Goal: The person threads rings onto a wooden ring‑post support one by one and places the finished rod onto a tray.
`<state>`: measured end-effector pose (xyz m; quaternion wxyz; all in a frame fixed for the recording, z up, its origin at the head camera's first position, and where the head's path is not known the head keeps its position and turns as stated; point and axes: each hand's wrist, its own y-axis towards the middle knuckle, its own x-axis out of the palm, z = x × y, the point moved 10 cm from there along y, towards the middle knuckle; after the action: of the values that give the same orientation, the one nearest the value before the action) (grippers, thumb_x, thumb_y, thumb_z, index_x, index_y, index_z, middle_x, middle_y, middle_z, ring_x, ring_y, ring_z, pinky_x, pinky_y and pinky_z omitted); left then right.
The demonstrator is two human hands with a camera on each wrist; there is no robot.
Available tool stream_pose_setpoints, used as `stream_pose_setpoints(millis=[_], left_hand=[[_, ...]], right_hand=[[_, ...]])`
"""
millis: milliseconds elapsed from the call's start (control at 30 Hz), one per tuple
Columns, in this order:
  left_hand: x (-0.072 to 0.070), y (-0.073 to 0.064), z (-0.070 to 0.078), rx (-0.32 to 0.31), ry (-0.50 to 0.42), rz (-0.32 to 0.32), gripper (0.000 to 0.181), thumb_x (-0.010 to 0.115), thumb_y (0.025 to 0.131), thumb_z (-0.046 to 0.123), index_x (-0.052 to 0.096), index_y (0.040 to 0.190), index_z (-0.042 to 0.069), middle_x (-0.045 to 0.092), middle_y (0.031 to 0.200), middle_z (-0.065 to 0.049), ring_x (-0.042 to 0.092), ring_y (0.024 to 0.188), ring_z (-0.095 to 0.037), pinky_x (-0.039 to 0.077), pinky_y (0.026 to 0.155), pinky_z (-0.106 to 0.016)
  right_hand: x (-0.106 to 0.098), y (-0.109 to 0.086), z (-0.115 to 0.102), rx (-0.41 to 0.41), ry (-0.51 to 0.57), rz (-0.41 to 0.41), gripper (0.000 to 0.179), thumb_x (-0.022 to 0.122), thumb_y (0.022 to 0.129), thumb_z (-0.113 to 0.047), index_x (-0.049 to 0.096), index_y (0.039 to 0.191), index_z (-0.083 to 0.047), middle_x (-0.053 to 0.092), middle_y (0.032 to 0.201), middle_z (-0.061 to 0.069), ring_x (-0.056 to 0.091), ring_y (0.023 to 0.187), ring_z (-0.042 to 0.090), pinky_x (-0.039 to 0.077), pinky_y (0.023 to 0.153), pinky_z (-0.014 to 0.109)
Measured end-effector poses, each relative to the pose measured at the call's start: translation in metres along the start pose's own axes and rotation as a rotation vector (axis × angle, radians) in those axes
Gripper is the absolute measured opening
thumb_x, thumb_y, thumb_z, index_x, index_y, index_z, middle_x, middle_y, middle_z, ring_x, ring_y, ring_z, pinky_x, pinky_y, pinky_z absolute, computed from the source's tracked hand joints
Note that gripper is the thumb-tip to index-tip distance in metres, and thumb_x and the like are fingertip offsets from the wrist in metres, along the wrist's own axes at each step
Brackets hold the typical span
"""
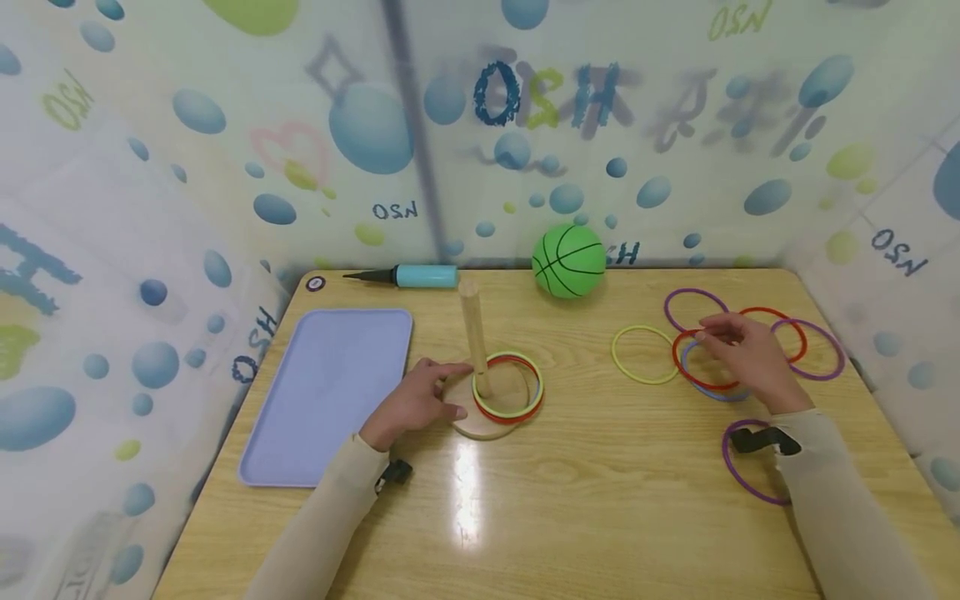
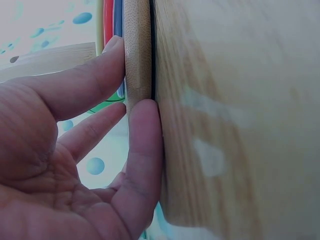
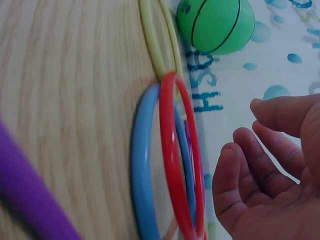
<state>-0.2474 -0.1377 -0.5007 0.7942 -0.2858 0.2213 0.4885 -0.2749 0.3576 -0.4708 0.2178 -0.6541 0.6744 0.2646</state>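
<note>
A wooden stand with an upright peg (image 1: 472, 329) and a round base (image 1: 483, 431) is on the table. Around the peg lie a yellow-green ring (image 1: 542, 385), a red ring and a blue one below. My left hand (image 1: 416, 397) holds the base at its left edge, thumb and a finger against the wood in the left wrist view. To the right, my right hand (image 1: 753, 358) hovers beside a loose red ring (image 3: 170, 150); a gap shows between its thumb and fingers, with nothing held. That red ring overlaps a blue ring (image 3: 141, 165) on the table.
A yellow ring (image 1: 615, 350), another red ring (image 1: 805, 342) and several purple rings (image 1: 836, 354) lie on the right. One purple ring (image 1: 731, 467) is under my right wrist. At the back are a green ball (image 1: 568, 261) and a blue pump (image 1: 427, 277); a lilac tray (image 1: 330, 392) lies left.
</note>
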Motion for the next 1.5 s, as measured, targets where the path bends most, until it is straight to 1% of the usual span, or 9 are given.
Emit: stream_pose_setpoints(millis=[133,267,433,600,867,1133,1200,1400,1500], left_hand=[[0.000,0.000,0.000,-0.002,0.005,-0.003,0.072,0.092,0.083,0.015,0.064,0.148,0.021,0.048,0.111,-0.013,0.043,0.087,-0.022,0.041,0.072,-0.032],[0.000,-0.001,0.002,-0.002,0.007,-0.007,0.072,0.091,0.083,0.015,0.063,0.149,0.022,0.048,0.110,-0.013,0.042,0.087,-0.023,0.041,0.072,-0.033],[0.000,-0.001,0.002,0.002,0.007,-0.005,0.072,0.091,0.083,0.015,0.063,0.149,0.021,0.048,0.109,-0.013,0.042,0.086,-0.023,0.040,0.071,-0.033],[0.000,-0.001,0.004,0.014,0.026,0.002,0.072,0.092,0.082,0.015,0.064,0.148,0.020,0.049,0.109,-0.013,0.042,0.088,-0.022,0.040,0.073,-0.032],[-0.002,-0.002,0.005,0.013,0.040,0.008,0.071,0.092,0.082,0.015,0.065,0.148,0.020,0.050,0.109,-0.013,0.043,0.088,-0.022,0.041,0.074,-0.032],[-0.001,-0.002,0.004,0.004,0.024,0.006,0.071,0.092,0.082,0.014,0.064,0.148,0.020,0.049,0.110,-0.013,0.043,0.088,-0.022,0.041,0.073,-0.032],[-0.001,-0.002,0.004,0.002,0.020,0.006,0.071,0.092,0.082,0.014,0.064,0.148,0.020,0.049,0.110,-0.013,0.043,0.088,-0.022,0.041,0.073,-0.032],[-0.001,-0.002,0.004,0.002,0.014,0.004,0.071,0.092,0.082,0.014,0.064,0.148,0.020,0.049,0.111,-0.014,0.043,0.088,-0.022,0.041,0.073,-0.032],[-0.001,-0.002,0.004,0.001,0.003,0.000,0.071,0.091,0.083,0.014,0.064,0.148,0.020,0.049,0.112,-0.014,0.043,0.088,-0.023,0.041,0.072,-0.032]], right_hand=[[-0.009,0.001,0.009,-0.001,-0.106,0.031,0.043,0.067,0.105,-0.035,0.068,0.133,-0.002,0.073,0.119,0.011,0.050,0.091,-0.015,0.044,0.076,0.010],[-0.013,0.003,0.016,0.009,-0.155,0.023,0.045,0.066,0.106,-0.035,0.068,0.133,0.000,0.069,0.127,0.024,0.049,0.093,-0.009,0.042,0.076,0.012],[-0.012,0.005,0.019,0.021,-0.215,-0.001,0.044,0.067,0.105,-0.033,0.068,0.131,0.002,0.070,0.118,0.026,0.058,0.096,0.016,0.042,0.073,0.017],[-0.014,0.006,0.026,0.054,-0.237,-0.008,0.042,0.065,0.106,-0.028,0.067,0.132,0.004,0.069,0.121,0.029,0.062,0.103,0.036,0.044,0.072,0.020],[-0.015,0.008,0.035,0.047,-0.317,-0.020,0.033,0.070,0.102,-0.023,0.072,0.122,0.003,0.074,0.104,0.024,0.065,0.093,0.035,0.045,0.075,0.035],[-0.019,0.007,0.033,0.038,-0.292,-0.028,0.035,0.066,0.105,-0.029,0.075,0.124,0.000,0.074,0.114,0.028,0.068,0.100,0.042,0.048,0.071,0.027],[-0.020,0.006,0.028,0.022,-0.283,-0.022,0.036,0.067,0.105,-0.030,0.076,0.123,0.000,0.075,0.113,0.027,0.069,0.097,0.039,0.049,0.069,0.023],[-0.020,0.005,0.013,0.023,-0.196,-0.044,0.037,0.068,0.105,-0.030,0.074,0.126,0.000,0.075,0.111,0.023,0.062,0.078,-0.003,0.051,0.064,0.023],[-0.017,0.004,0.004,0.041,-0.147,-0.071,0.039,0.067,0.106,-0.031,0.072,0.129,0.001,0.074,0.113,0.024,0.065,0.075,-0.003,0.056,0.064,0.025]])
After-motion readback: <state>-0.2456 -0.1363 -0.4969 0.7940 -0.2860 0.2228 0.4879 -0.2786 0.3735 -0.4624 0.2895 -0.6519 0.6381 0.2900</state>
